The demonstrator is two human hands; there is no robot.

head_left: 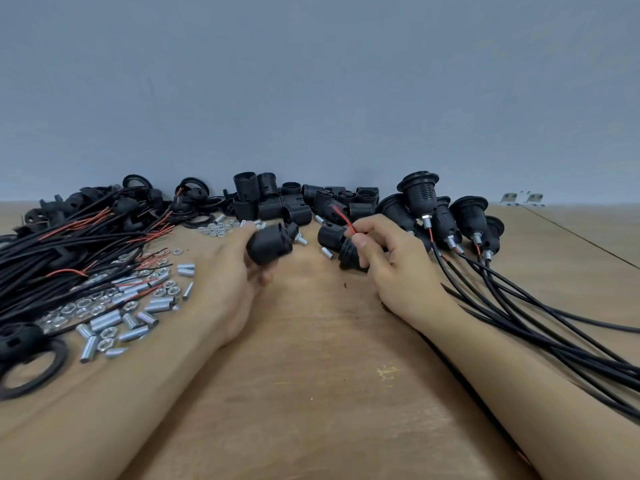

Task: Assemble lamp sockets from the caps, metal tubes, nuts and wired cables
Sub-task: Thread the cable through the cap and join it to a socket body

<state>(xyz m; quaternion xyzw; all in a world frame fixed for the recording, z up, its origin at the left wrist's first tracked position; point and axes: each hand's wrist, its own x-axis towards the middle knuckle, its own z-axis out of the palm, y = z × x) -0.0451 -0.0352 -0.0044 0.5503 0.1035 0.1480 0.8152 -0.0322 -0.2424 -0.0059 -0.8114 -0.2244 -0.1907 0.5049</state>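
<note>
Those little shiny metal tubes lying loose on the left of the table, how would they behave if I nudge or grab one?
The metal tubes look like smooth round cylinders lying on their sides, so a nudge would probably roll them. Their shiny finish suggests they may slip in a pinch. They look rigid, unlike the cables beside them.

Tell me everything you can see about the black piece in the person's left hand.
The black cap looks like matte plastic, rounded at its near end and open or stepped at the far end, slightly blurred. It is tilted, lifted above the wooden table. The left hand grips it from below and behind. Nothing else visibly touches it.
</note>
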